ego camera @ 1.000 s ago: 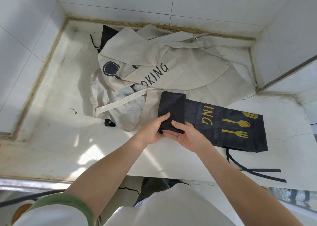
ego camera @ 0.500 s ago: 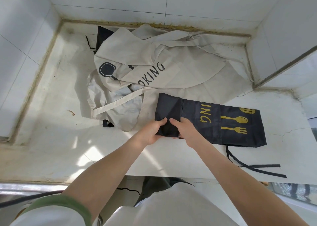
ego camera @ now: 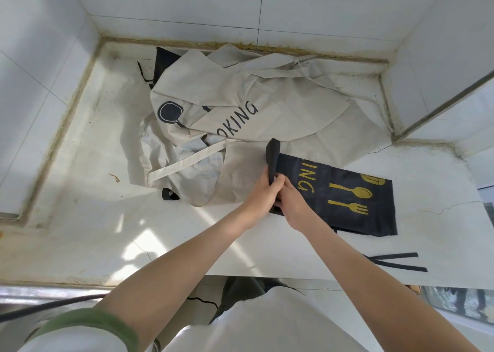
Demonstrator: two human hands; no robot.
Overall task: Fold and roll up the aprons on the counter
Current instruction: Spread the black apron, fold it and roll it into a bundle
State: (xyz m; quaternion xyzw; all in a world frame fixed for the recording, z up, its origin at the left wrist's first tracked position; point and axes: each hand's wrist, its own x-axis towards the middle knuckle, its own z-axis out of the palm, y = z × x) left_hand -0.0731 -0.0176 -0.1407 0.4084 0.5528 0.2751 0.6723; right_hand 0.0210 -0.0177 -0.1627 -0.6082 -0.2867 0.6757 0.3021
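Note:
A black apron (ego camera: 344,191) with gold spoon and fork prints lies folded into a long strip on the white counter (ego camera: 80,218), right of centre. Its left end stands up as a narrow roll. My left hand (ego camera: 263,191) grips that rolled end from the left. My right hand (ego camera: 291,202) pinches the same end from the right, fingers curled over the cloth. A crumpled beige apron (ego camera: 240,116) printed "COOKING" lies unfolded behind them, with another dark apron (ego camera: 164,62) partly hidden under it at the back.
Black ties (ego camera: 395,262) trail over the counter's front edge at the right. A beige strap (ego camera: 184,163) stretches leftwards from the heap. Tiled walls enclose the counter at back, left and right. A window frame (ego camera: 441,105) stands at the right.
The flat folded flap at the black apron's left end has been turned over to the right into a tighter upright roll. Both hands shifted right with it.

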